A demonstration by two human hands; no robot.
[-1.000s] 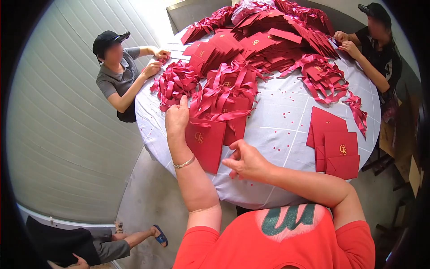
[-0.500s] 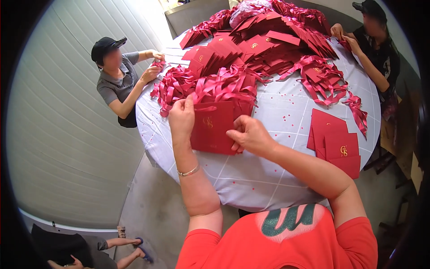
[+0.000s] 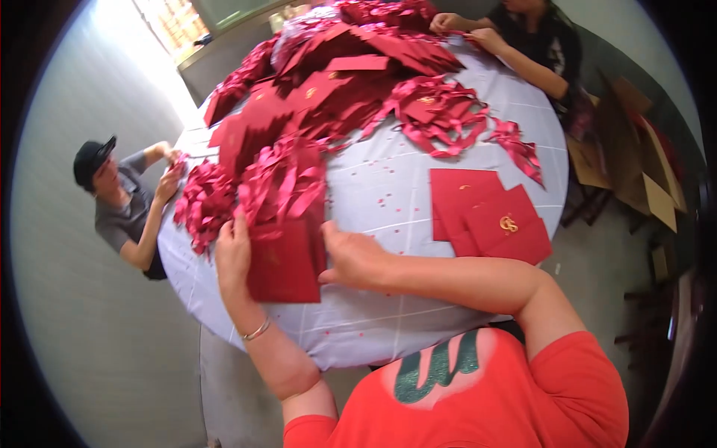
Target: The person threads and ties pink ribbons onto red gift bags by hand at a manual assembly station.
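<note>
A flat red gift bag [image 3: 282,263] with ribbon at its top edge lies at the front of a pile of similar bags, on the near left of the round table. My left hand [image 3: 233,254], a silver bangle on its wrist, is closed on the bag's upper left edge. Against the right edge of the bags rests my right hand [image 3: 357,257], thumb raised and apart from the fingers; its fingertips are partly hidden. Pink-red ribbon handles [image 3: 280,179] spill over the pile just beyond my hands.
Flat red bags [image 3: 489,224] lie at the right on the white tablecloth [image 3: 388,313]. Bags with tangled ribbons [image 3: 441,112] sit farther back, near a large heap [image 3: 321,89]. Two people work at the table's left and far right. Cardboard boxes [image 3: 635,149] stand beyond the right edge.
The view has turned right, so the table sits farther left. My right hand has loosened from a pinch on the bag's edge to a raised thumb. The left hand stays on the bag.
</note>
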